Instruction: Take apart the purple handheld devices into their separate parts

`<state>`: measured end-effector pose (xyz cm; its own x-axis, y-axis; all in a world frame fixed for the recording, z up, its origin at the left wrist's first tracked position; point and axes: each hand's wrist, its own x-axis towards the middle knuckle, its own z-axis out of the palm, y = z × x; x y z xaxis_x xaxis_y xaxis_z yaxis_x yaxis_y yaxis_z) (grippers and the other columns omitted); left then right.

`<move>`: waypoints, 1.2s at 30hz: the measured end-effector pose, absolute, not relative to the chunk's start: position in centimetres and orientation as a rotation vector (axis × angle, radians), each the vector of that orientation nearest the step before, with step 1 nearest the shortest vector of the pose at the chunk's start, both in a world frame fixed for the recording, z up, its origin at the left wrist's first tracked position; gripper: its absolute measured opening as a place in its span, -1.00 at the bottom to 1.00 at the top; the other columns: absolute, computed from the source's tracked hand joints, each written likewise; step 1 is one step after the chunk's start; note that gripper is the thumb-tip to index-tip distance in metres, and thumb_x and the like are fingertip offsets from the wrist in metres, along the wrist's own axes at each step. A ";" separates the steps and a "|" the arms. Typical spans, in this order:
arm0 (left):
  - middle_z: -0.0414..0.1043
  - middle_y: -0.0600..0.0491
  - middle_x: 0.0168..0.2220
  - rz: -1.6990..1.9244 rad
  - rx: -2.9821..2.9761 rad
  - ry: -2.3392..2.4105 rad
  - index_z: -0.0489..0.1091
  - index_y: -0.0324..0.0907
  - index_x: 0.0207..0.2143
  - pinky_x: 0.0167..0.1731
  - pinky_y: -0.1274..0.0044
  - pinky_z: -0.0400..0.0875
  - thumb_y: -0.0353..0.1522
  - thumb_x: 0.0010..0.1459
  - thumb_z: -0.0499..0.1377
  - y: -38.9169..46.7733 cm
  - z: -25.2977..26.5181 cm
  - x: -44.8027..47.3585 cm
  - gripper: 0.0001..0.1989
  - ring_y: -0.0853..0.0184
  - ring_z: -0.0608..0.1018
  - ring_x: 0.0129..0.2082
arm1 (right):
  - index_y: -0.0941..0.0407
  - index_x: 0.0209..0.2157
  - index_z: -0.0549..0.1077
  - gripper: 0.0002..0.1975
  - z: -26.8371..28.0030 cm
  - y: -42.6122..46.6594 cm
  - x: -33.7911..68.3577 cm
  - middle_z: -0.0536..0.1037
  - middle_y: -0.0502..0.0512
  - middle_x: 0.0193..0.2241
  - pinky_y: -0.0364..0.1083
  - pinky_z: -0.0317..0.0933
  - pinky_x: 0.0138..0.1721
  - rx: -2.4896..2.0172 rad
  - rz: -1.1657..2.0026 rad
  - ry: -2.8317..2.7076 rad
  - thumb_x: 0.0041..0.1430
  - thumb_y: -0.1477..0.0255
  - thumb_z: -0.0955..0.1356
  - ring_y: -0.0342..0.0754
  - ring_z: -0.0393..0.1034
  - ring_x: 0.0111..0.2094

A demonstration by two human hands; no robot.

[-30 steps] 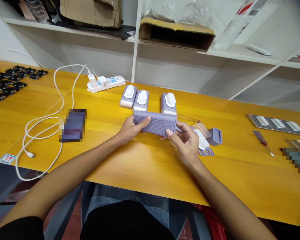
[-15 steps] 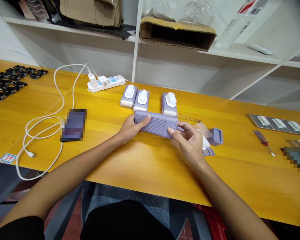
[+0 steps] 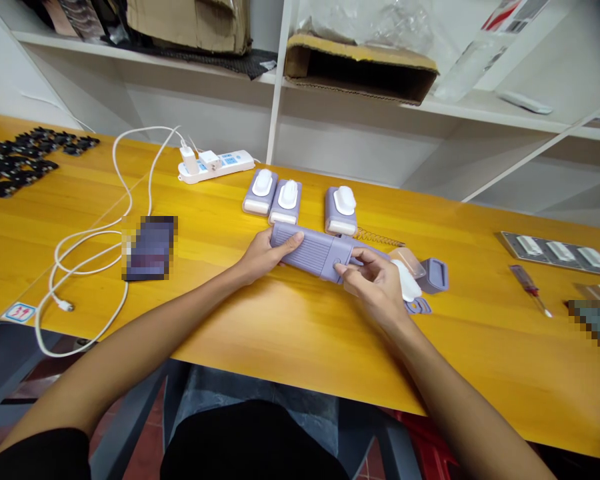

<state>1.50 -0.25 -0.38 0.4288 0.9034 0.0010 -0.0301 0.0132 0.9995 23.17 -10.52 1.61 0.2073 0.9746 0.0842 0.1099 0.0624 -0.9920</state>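
A long purple plastic case [image 3: 307, 252] with a ribbed side and a small round button near its right end is held above the table. My left hand [image 3: 261, 257] is closed around its left end, thumb on the ribs. At the other end, my right hand [image 3: 377, 283] grips the case, with the thumb beside the button. Just right of that hand lie a white rounded part [image 3: 407, 280], a clear box-like cover [image 3: 409, 261], a purple hollow end piece [image 3: 435, 275] and flat purple rings [image 3: 419, 306]. Behind the case lies a coiled spring [image 3: 380, 238].
Purple units with white tops [image 3: 260, 193] stand at the back, near a power strip [image 3: 217, 167]. A white cable [image 3: 115, 157] loops at left around a phone [image 3: 150, 250]. Black parts [image 3: 23, 163] lie far left. A screwdriver [image 3: 529, 287] and a tray of white pieces [image 3: 557, 252] are right.
The case's right end has dipped and turned slightly toward me, with my right hand shifted down along it. Both hands still hold it. The view has moved slightly.
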 end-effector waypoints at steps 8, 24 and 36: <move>0.45 0.03 -0.35 0.912 1.344 0.885 0.47 -0.20 -0.28 -0.49 0.52 0.38 0.34 -0.02 0.45 -0.2 -0.4 1.5 -0.22 0.37 0.44 -0.41 | 0.05 -0.29 0.52 -0.52 1.6 -10.3 23.4 0.51 -0.08 -0.56 -0.12 0.22 -0.52 -1.346 0.908 -1.090 -0.11 0.13 0.69 -0.14 0.30 -0.57; 0.46 0.04 -0.36 0.892 1.378 0.846 0.46 -0.18 -0.30 -0.43 0.51 0.34 0.29 0.00 0.46 -0.2 -0.3 1.3 -0.27 0.35 0.42 -0.40 | 0.04 -0.26 0.51 -0.57 0.9 -10.3 23.4 0.63 -0.03 -0.51 -0.06 0.42 -0.42 -1.382 0.965 -1.116 -0.11 0.21 0.65 -0.01 0.55 -0.50; 0.52 0.03 -0.33 0.835 1.350 0.770 0.51 -0.21 -0.27 -0.36 0.51 0.38 0.26 0.05 0.46 -0.2 -0.4 1.2 -0.30 0.34 0.49 -0.36 | 0.01 -0.31 0.52 -0.68 1.2 -10.8 23.2 0.70 0.06 -0.38 0.00 0.57 -0.35 -1.328 0.931 -1.265 0.00 0.22 0.62 0.10 0.66 -0.34</move>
